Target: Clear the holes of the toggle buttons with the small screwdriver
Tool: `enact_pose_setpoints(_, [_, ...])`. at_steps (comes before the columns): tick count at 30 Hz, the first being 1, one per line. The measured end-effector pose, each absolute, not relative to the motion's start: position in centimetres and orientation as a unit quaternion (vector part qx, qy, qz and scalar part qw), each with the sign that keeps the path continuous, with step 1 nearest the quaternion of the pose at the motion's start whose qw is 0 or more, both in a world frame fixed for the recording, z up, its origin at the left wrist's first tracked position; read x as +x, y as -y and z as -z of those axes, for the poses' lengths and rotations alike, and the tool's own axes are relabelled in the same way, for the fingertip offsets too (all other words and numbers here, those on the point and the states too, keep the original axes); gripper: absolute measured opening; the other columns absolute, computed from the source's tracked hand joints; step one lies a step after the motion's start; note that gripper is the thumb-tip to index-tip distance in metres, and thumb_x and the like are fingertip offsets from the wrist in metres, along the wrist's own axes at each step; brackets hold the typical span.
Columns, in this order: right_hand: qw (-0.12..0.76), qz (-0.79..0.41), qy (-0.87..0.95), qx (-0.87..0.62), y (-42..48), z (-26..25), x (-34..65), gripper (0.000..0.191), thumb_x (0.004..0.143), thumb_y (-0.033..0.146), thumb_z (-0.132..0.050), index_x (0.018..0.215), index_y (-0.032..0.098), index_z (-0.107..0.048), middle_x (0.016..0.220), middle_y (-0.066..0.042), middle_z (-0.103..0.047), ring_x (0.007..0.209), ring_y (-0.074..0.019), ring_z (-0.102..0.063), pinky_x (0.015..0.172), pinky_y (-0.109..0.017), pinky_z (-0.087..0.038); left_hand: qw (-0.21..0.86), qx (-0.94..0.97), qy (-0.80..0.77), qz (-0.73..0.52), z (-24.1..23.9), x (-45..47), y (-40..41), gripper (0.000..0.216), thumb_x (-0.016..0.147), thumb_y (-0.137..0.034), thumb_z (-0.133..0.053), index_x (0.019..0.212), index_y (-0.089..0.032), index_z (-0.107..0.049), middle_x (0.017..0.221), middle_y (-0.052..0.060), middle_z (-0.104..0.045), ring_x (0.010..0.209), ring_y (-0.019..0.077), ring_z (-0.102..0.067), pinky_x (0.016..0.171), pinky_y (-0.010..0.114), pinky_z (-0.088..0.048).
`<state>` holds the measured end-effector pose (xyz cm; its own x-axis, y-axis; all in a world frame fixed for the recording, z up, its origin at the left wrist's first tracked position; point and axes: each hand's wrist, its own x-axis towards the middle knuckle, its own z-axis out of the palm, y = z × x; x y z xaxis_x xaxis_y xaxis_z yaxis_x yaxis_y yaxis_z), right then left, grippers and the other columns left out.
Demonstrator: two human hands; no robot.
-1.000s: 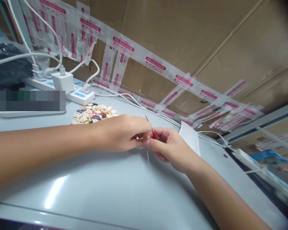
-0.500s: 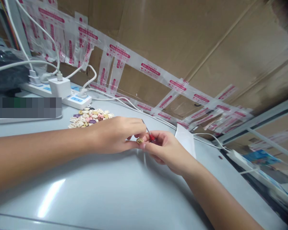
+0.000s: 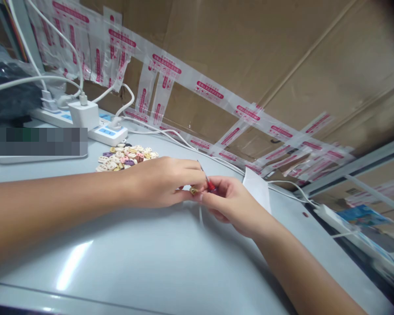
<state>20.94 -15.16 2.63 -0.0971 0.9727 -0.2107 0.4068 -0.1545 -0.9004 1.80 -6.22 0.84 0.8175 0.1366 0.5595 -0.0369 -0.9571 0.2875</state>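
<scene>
My left hand (image 3: 164, 181) and my right hand (image 3: 231, 203) meet over the grey table (image 3: 144, 262), fingertips touching. Between them sits a small tan bead (image 3: 193, 190), pinched by my left fingers. My right fingers are closed on a thin metal needle with a red part (image 3: 210, 185), its tip pointing up and left behind my left fingers. A thin pale thread (image 3: 200, 215) hangs below the bead. A pile of several pastel beads (image 3: 126, 157) lies behind my left wrist.
A white power strip (image 3: 95, 129) with a charger and white cables lies at the back left. A cardboard wall with printed tape (image 3: 216, 92) runs behind. A white paper piece (image 3: 258, 188) stands right of my hands. Another power strip (image 3: 331, 214) lies at the right edge.
The hands have stayed pinched together at the same spot. The needle sits a little lower behind my left fingers. The view shifted slightly.
</scene>
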Motion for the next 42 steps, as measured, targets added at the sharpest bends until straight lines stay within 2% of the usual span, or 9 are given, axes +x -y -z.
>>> enact_pose_setpoints(10, [0.328, -0.467, 0.576, -0.585, 15.3, -2.3, 20.7, 0.026, 0.080, 0.039, -0.074, 0.079, 0.018, -0.058, 0.060, 0.007, -0.041, 0.047, -0.0043, -0.028, 0.040, -0.019, -0.018, 0.172, 0.924, -0.022, -0.340, -0.8, 2.0, 6.5, 0.013, 0.086, -0.006, -0.058, 0.080, -0.017, -0.059, 0.078, -0.002, -0.064, 0.067, 0.0083, -0.055, 0.063, 0.020, -0.040])
enact_pose_setpoints(16, [0.354, -0.463, 0.574, -0.576, 15.2, -2.9, 20.9, 0.028, 0.082, 0.042, -0.072, 0.081, 0.019, -0.056, 0.059, 0.008, -0.040, 0.045, -0.0044, -0.025, 0.040, -0.020, -0.018, 0.163, 0.931, -0.061, -0.321, -1.1, 1.7, 6.5, 0.014, 0.085, -0.019, -0.063, 0.099, -0.019, -0.060, 0.090, -0.001, -0.066, 0.070, 0.0100, -0.057, 0.065, 0.022, -0.041])
enact_pose_setpoints(19, [0.377, -0.403, 0.571, -0.608, 15.2, -4.5, 22.1, 0.030, 0.081, 0.045, -0.072, 0.081, 0.021, -0.053, 0.057, 0.008, -0.037, 0.044, -0.0059, -0.026, 0.041, -0.021, -0.018, 0.142, 0.934, -0.107, -0.310, -1.3, 1.4, 6.3, 0.023, 0.083, -0.022, -0.060, 0.107, -0.020, -0.058, 0.084, -0.001, -0.065, 0.063, 0.0104, -0.053, 0.061, 0.024, -0.038])
enact_pose_setpoints(21, [0.381, -0.308, 0.582, -0.649, 15.6, -5.8, 23.4, 0.031, 0.080, 0.045, -0.071, 0.079, 0.021, -0.052, 0.057, 0.008, -0.036, 0.046, -0.0069, -0.027, 0.042, -0.022, -0.020, 0.127, 0.935, -0.124, -0.307, -1.4, 1.2, 6.1, 0.020, 0.080, -0.016, -0.054, 0.099, -0.020, -0.059, 0.076, -0.003, -0.063, 0.061, 0.0111, -0.052, 0.060, 0.025, -0.036])
enact_pose_setpoints(26, [0.262, -0.096, 0.614, -0.738, 18.9, -6.5, 27.9, 0.033, 0.080, 0.047, -0.065, 0.070, 0.020, -0.048, 0.062, 0.004, -0.039, 0.054, -0.0099, -0.034, 0.049, -0.024, -0.028, 0.109, 0.932, -0.151, -0.312, -1.3, 0.9, 5.5, 0.013, 0.071, -0.014, -0.051, 0.076, -0.019, -0.061, 0.068, -0.001, -0.063, 0.061, 0.0133, -0.051, 0.059, 0.028, -0.034])
enact_pose_setpoints(29, [0.160, -0.017, 0.611, -0.775, 21.5, -4.4, 30.3, 0.032, 0.082, 0.048, -0.059, 0.068, 0.020, -0.050, 0.061, 0.003, -0.043, 0.057, -0.0128, -0.039, 0.053, -0.026, -0.031, 0.122, 0.926, -0.146, -0.325, -1.1, 0.9, 5.3, 0.021, 0.071, -0.013, -0.051, 0.085, -0.020, -0.065, 0.078, 0.002, -0.069, 0.069, 0.0161, -0.058, 0.064, 0.028, -0.039])
enact_pose_setpoints(33, [0.090, -0.007, 0.602, -0.793, 23.1, -1.3, 31.2, 0.028, 0.085, 0.046, -0.053, 0.072, 0.021, -0.056, 0.057, 0.002, -0.048, 0.054, -0.0157, -0.044, 0.053, -0.029, -0.032, 0.130, 0.929, -0.140, -0.317, -0.8, 0.9, 5.2, 0.035, 0.073, -0.013, -0.051, 0.103, -0.022, -0.067, 0.099, 0.005, -0.072, 0.087, 0.0200, -0.065, 0.072, 0.029, -0.042])
enact_pose_setpoints(39, [0.060, 0.050, 0.621, -0.780, 21.6, 0.2, 30.2, 0.031, 0.090, 0.041, -0.045, 0.080, 0.020, -0.065, 0.056, -0.002, -0.057, 0.051, -0.0184, -0.050, 0.055, -0.031, -0.034, 0.120, 0.944, -0.163, -0.262, -0.9, 0.6, 5.3, 0.030, 0.082, -0.019, -0.049, 0.105, -0.021, -0.068, 0.099, 0.006, -0.074, 0.086, 0.0214, -0.066, 0.069, 0.031, -0.042])
enact_pose_setpoints(42, [0.026, 0.086, 0.625, -0.776, 21.2, 0.7, 30.6, 0.035, 0.092, 0.040, -0.043, 0.094, 0.019, -0.072, 0.070, -0.008, -0.069, 0.061, -0.0225, -0.060, 0.059, -0.032, -0.037, 0.118, 0.944, -0.174, -0.254, -0.8, 0.5, 5.1, 0.028, 0.084, -0.021, -0.049, 0.105, -0.021, -0.068, 0.099, 0.006, -0.073, 0.086, 0.0211, -0.065, 0.069, 0.031, -0.041])
